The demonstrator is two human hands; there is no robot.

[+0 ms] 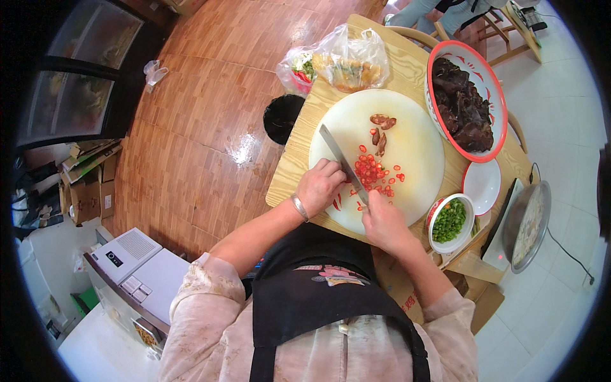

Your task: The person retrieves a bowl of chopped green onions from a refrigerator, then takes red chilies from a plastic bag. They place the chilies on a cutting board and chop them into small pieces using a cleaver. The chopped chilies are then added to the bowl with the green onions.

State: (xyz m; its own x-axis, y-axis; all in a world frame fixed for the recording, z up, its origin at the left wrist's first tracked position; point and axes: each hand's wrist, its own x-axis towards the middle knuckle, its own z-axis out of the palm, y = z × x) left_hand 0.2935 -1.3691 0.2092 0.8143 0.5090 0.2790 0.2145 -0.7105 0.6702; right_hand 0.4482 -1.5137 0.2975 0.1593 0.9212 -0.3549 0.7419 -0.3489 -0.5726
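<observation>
My right hand [385,220] grips the handle of a kitchen knife [340,155], its long blade slanting up to the left over a round white cutting board [420,191]. Against the blade's left side, my left hand [321,186] has its fingers curled down on red chili peppers [337,202], whose ends show below the hand; the fingertips' contact is hidden. Right of the blade lies a loose heap of sliced red chili [368,171], with single rings scattered about it. Farther up the board are several dark reddish-brown pieces [380,143], apparently cured meat.
A red-rimmed enamel basin [500,102] holds dark meat. Beside it stand a white dish [482,186], a bowl of chopped greens [448,222] and a metal pan [531,229]. Plastic bags [353,62] lie at the table's far end, near a black bin [281,119]. Another person's legs [448,19] show beyond.
</observation>
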